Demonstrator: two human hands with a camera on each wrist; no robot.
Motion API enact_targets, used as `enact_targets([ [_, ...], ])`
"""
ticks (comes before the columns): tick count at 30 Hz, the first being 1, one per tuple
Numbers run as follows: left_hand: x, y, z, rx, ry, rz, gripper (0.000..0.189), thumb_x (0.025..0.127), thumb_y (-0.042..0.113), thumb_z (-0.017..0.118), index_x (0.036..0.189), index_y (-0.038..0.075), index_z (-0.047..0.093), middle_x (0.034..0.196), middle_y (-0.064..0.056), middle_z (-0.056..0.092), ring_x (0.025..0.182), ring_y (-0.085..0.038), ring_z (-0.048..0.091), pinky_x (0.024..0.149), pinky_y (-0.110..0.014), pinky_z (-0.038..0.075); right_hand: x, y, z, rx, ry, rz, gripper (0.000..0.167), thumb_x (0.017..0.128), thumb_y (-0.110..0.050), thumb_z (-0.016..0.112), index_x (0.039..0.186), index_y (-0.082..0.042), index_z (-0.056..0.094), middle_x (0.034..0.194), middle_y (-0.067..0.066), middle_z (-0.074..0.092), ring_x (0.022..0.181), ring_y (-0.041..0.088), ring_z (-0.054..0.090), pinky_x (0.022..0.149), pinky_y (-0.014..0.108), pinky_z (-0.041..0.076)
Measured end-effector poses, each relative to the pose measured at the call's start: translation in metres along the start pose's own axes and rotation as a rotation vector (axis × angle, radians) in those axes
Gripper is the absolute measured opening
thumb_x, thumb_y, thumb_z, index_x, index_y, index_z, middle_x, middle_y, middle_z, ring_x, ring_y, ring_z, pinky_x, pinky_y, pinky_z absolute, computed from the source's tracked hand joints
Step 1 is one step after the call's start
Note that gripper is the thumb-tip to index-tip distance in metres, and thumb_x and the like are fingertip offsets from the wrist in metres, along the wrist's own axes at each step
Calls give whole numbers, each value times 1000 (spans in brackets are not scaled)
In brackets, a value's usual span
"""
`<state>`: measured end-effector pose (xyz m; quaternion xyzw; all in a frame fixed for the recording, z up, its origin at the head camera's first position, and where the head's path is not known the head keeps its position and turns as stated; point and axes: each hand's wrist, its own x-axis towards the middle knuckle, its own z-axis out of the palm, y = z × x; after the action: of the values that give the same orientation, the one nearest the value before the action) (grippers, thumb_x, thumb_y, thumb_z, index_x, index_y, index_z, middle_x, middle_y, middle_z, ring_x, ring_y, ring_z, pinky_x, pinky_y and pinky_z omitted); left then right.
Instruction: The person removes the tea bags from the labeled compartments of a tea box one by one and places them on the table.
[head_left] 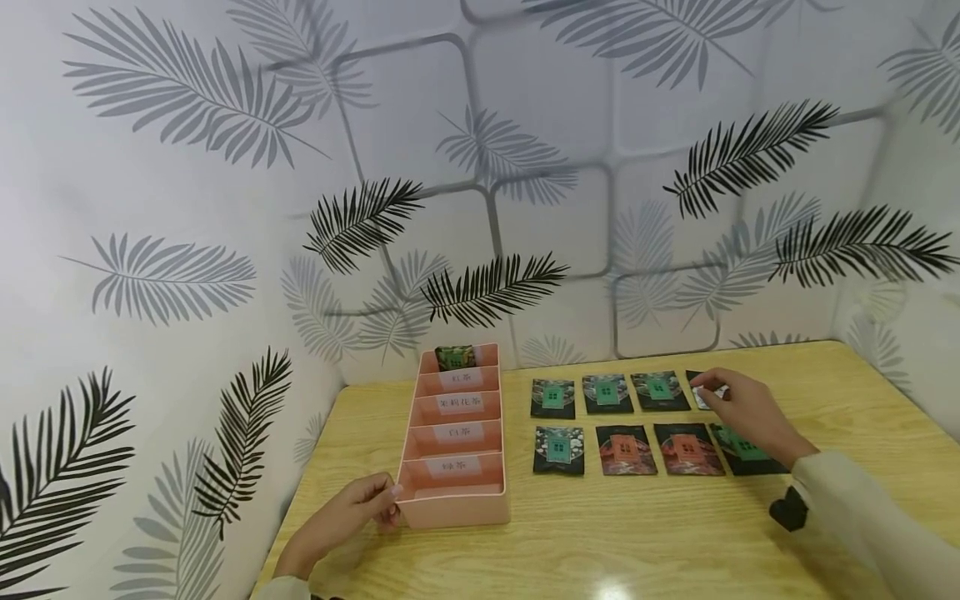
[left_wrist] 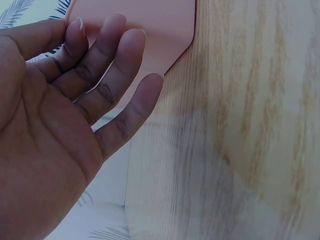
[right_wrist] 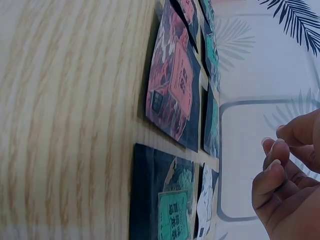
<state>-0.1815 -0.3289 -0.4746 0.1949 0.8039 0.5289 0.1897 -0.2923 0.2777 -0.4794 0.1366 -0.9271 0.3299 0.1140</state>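
Observation:
At the near left corner of a pink divided box (head_left: 453,510), my left hand (head_left: 352,512) grips the rim, thumb on top. The left wrist view shows the left hand's other fingers (left_wrist: 135,50) bent loosely beside the box wall (left_wrist: 165,25). Over the back-right tea sachet (head_left: 693,382), dark with a pale patch, hovers my right hand (head_left: 750,408). Its fingers are half curled, and the right wrist view shows nothing between them. Below its wrist lies a green-labelled sachet (head_left: 738,450), partly covered by the forearm. A green and yellow sachet (head_left: 455,358) stands in the box's rear compartment.
Two rows of tea sachets lie right of the box: green-labelled ones (head_left: 607,393) at the back, red ones (head_left: 627,450) and a black-and-white one (head_left: 558,450) in front. White paper labels (head_left: 453,467) mark the box's dividers. A leaf-patterned wall (head_left: 555,208) stands behind the wooden table (head_left: 600,533).

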Motion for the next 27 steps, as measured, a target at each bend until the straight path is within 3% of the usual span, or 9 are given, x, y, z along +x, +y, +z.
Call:
enact_targets([
  [9,-1,3,-1,16,8,-7,35,113,24,45,99,-6,56,101,-29,65,90,-40,67,81,-49,58,11,-11,6,5,19,-48,20,105,-14,62,119,-1,69,106,15,71,74,17,58,61,34,48],
  [16,-1,1,1,13,7,2,36,113,24,45,97,-6,56,102,-28,66,92,-39,67,81,-44,59,18,-22,14,32,-19,-49,21,106,-13,61,122,-1,67,105,15,71,70,18,55,57,34,45],
  [27,-1,1,1,18,10,2,35,113,24,45,100,-6,57,101,-25,67,92,-40,68,81,-43,59,31,-35,26,46,4,-90,19,106,-17,61,120,-6,68,106,14,69,67,17,53,56,33,43],
])
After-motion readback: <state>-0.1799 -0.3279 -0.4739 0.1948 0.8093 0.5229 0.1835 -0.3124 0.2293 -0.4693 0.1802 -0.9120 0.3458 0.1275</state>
